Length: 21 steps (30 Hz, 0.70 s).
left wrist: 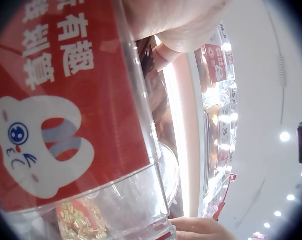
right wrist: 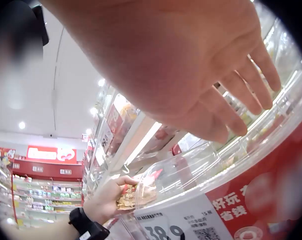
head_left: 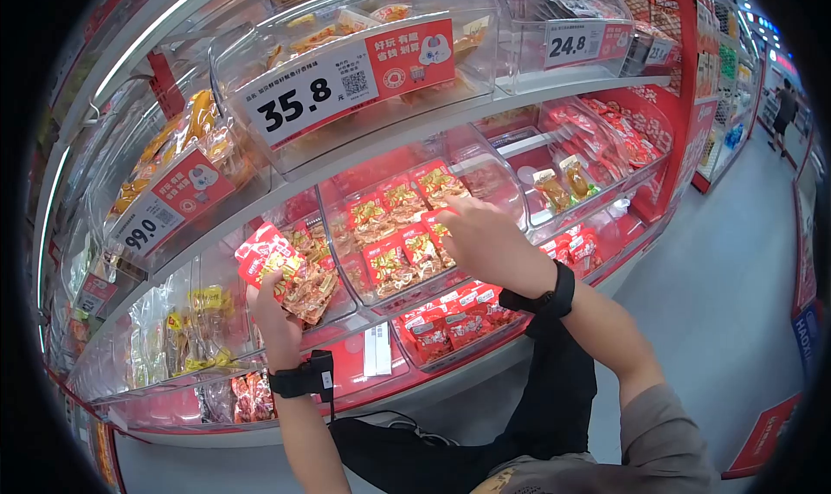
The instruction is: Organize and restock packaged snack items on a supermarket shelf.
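In the head view my left hand (head_left: 275,316) grips snack packets with red printed tops (head_left: 270,256) and clear lower parts showing brown food. They are raised over the left compartment of a clear bin. My thumb lies across the front of the packets. The right wrist view shows the left hand (right wrist: 106,200) from the side, pinching the packets (right wrist: 136,196). My right hand (head_left: 485,238) reaches over the middle compartment, its fingertips by the red-topped packets (head_left: 402,256) laid there in rows. In the right wrist view the right hand's fingers (right wrist: 251,82) are extended and slightly spread.
An upper shelf with a large price sign (head_left: 307,100) overhangs the bins. Clear plastic walls (head_left: 333,234) divide the compartments. Red packets (head_left: 459,321) fill a lower bin. Bagged snacks (head_left: 190,325) stand at left. A person (head_left: 784,117) is farther down the aisle at right.
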Each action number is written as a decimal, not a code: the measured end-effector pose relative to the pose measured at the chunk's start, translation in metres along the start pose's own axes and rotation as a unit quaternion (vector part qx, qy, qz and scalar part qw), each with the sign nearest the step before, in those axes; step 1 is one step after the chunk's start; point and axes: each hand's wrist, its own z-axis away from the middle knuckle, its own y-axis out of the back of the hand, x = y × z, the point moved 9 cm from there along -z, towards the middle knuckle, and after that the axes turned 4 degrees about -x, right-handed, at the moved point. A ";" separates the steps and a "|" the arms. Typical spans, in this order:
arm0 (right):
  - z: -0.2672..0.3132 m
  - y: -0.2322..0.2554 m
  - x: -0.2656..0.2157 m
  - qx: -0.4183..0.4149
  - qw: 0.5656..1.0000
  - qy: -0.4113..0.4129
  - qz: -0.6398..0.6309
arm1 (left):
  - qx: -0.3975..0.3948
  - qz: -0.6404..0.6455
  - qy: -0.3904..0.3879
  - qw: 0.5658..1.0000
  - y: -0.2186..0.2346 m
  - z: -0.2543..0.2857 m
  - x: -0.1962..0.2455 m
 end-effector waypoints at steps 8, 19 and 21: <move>-0.009 -0.089 0.038 -0.309 0.940 -0.062 -0.128 | -0.013 0.009 0.002 1.000 -0.002 0.000 0.000; -0.009 -0.048 0.033 -0.224 0.971 -0.072 -0.030 | -0.026 0.040 -0.004 0.999 -0.006 0.012 0.007; -0.019 -0.028 0.012 -0.093 0.992 0.006 -0.081 | -0.062 -0.134 -0.137 0.980 -0.011 0.017 0.022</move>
